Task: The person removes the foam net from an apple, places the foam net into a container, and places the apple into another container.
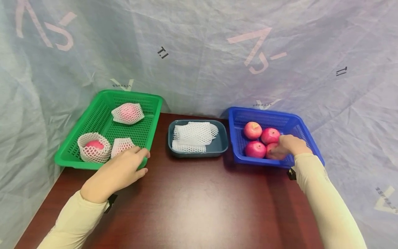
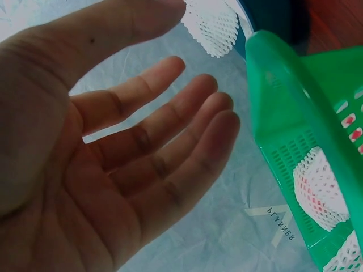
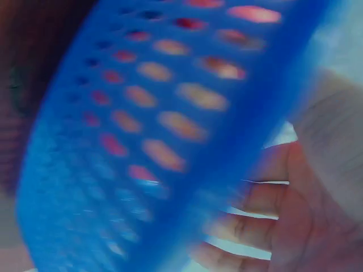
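Observation:
My right hand (image 1: 289, 147) reaches over the front wall of the blue basket (image 1: 306, 129) and grips a red apple (image 1: 271, 149), its fingers covering part of the fruit. Other red apples (image 1: 255, 149) lie against it. In the right wrist view the basket wall hides the fingertips. My left hand (image 1: 121, 169) hovers at the front right corner of the green basket (image 1: 157, 119), palm bare and fingers relaxed in the left wrist view. Just beyond it sits a fruit in a white foam net (image 1: 122, 145), partly covered by the hand.
Between the baskets stands a dark blue-grey tray (image 1: 221, 143) with a pile of white foam nets (image 1: 192, 134). Two more netted fruits, one at the back (image 1: 128, 113) and one front left (image 1: 94, 147), lie in the green basket. A grey cloth (image 1: 199, 69) hangs behind the brown table (image 1: 192, 197).

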A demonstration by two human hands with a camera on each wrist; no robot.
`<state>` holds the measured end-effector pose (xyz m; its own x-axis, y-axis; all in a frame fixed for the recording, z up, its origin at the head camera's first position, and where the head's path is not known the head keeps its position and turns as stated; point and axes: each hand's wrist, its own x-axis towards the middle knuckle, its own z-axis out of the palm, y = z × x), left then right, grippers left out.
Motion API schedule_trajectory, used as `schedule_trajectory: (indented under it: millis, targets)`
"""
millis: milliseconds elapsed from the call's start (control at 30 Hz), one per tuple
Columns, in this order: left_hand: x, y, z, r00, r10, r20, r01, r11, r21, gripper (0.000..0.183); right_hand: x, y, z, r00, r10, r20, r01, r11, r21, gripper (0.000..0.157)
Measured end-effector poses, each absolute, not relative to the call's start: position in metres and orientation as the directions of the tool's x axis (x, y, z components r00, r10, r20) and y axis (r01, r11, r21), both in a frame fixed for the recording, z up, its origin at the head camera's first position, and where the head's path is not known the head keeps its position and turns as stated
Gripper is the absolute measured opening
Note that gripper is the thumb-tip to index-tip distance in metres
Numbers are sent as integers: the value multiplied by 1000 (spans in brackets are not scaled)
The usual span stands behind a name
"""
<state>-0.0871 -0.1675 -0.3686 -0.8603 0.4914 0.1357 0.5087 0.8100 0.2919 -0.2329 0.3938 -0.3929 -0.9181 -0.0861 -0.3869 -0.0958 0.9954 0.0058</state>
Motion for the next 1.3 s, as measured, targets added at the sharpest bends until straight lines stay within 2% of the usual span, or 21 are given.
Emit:
schedule_trajectory:
  millis: [133, 233, 433, 533, 667, 1033, 1300]
  targets:
    - [-87, -169, -367, -863, 488, 130, 504, 814, 290, 31, -213, 382, -379, -970, -156, -184, -150, 988, -46, 48]
    - [-86, -171, -366, -867, 483, 124, 497, 819, 285, 31, -187, 361, -376, -981, -192, -39, -189, 978, -85, 40]
    - [-86, -171, -366, -865, 487, 119, 499, 816, 291, 31, -120, 313, -384, -940, -221, 258, -278, 938, -208, 29]
    - [-85, -170, -367, -866, 485, 120, 497, 816, 294, 30, -94, 294, -390, -917, -227, 328, -315, 917, -244, 31]
    - [-85, -170, -368, -866, 484, 127, 499, 814, 298, 31, -77, 280, -392, -904, -232, 360, -336, 905, -260, 32]
    - [-91, -175, -365, -876, 468, 119, 481, 824, 301, 30, -75, 278, -398, -898, -248, 363, -357, 893, -275, 32]
    - [-134, -193, -337, -895, 440, 72, 442, 857, 263, 38, -75, 275, -402, -917, -256, 306, -344, 896, -281, 32]
